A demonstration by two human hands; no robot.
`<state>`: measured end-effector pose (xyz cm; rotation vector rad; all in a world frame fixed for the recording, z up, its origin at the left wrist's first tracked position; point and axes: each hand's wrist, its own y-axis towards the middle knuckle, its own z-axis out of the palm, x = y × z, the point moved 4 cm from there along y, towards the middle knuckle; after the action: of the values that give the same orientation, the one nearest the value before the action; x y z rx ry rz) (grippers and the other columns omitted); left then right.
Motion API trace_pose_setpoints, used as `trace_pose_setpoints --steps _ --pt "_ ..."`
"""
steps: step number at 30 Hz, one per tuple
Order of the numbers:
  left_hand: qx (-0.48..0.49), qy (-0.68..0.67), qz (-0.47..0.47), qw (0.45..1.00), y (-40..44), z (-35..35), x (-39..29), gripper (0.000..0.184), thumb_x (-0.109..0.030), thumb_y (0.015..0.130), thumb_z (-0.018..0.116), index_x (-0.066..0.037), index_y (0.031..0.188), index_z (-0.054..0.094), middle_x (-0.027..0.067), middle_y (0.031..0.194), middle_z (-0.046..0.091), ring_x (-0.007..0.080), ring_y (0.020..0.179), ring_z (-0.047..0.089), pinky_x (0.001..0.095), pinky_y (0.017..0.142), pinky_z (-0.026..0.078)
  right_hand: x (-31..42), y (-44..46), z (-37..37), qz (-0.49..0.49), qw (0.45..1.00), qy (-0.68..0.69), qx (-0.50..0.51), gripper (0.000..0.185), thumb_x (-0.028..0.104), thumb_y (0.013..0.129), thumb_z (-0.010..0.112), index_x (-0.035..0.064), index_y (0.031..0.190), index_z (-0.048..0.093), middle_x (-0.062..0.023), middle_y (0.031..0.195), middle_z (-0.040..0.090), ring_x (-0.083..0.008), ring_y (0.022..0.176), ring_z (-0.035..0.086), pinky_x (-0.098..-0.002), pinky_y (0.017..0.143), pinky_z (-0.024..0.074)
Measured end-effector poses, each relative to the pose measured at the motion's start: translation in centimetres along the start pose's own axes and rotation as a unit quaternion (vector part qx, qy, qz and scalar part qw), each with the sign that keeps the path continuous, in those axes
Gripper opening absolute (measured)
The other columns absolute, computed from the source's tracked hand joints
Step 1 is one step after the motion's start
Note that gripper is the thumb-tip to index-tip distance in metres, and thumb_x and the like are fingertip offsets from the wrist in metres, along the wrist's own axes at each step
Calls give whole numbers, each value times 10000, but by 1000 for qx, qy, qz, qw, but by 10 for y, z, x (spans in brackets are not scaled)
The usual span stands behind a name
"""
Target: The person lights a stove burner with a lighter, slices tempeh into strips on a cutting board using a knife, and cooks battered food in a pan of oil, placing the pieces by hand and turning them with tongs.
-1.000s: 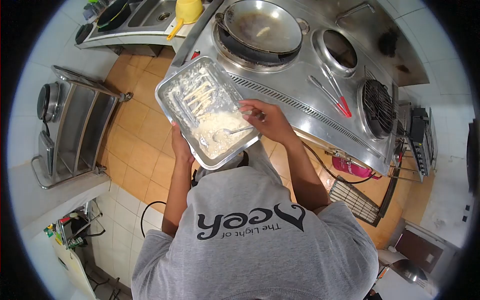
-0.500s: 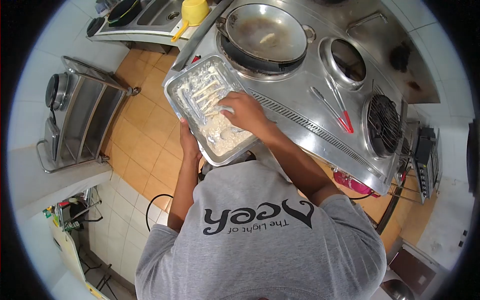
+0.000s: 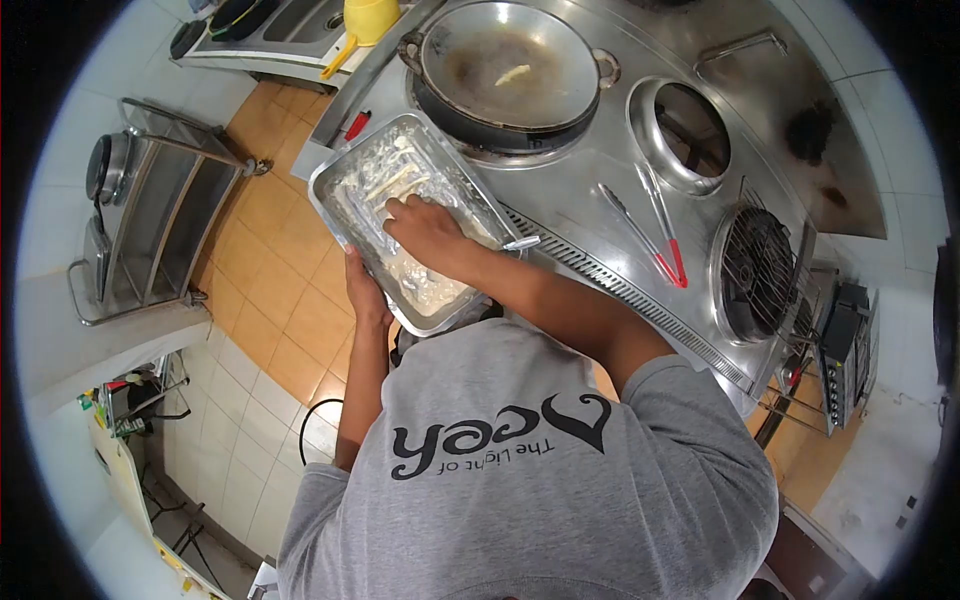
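My left hand point(image 3: 366, 292) is wrapped around the near-left side of a rectangular metal tray point(image 3: 478, 180), holding it tilted over the stove's front edge. Inside the tray lies pale, lumpy batter point(image 3: 432, 288) with several batter-coated strips point(image 3: 400, 184) toward the far end. My right hand point(image 3: 425, 232) reaches into the tray, fingers bent down and pressed together at the strips. Whatever its fingertips grip is hidden. A metal utensil handle point(image 3: 522, 243) sticks out over the tray's right rim. In the large wok point(image 3: 470, 85) beyond, a single pale piece point(image 3: 513, 75) lies in oil.
Red-handled tongs point(image 3: 660, 255) rest on the steel stove point(image 3: 590, 215), right of the tray. An open burner ring point(image 3: 690, 130) and a wire grill point(image 3: 760, 270) lie farther right. A yellow dipper point(image 3: 368, 22) is by the sink; a metal trolley point(image 3: 165, 215) stands left.
My right hand has moved deeper into the tray, over the strips, with its fingers bent down more. The utensil handle now shows at the right rim. The camera view has shifted slightly.
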<state>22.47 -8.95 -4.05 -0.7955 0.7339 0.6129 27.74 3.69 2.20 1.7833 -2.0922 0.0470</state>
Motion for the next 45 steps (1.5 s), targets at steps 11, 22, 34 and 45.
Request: trace_pose_setpoints --steps 11,22,34,45 --pt "-25 -4 -1 1000 0 -1 9 509 -425 1033 332 -31 1337 440 116 1276 535 227 1137 538 368 972 441 -8 -3 -21 -66 993 64 67 172 101 727 648 67 894 674 -87 922 644 -279 914 626 -399 773 530" --pt "-3 -18 -3 1000 -14 19 11 564 -463 1022 333 -25 1368 411 131 1332 512 256 1180 532 391 1003 436 -41 -6 -43 -74 993 47 82 145 77 712 620 81 820 716 -119 842 676 -320 861 659 -433 745 536" --pt "-42 -22 -4 999 -18 24 7 585 -461 1022 328 -12 1392 385 146 1368 487 279 1198 522 401 1015 431 -65 2 -78 7 983 175 46 285 113 728 643 118 1003 717 -107 845 701 -300 798 676 -412 728 525" --pt "-87 -31 9 996 -14 12 12 607 -475 1016 348 2 1388 397 151 1373 492 291 1209 515 405 1031 414 -224 -5 -135 118 976 154 -97 335 131 737 666 184 1065 709 -36 833 720 -270 784 690 -384 730 543"
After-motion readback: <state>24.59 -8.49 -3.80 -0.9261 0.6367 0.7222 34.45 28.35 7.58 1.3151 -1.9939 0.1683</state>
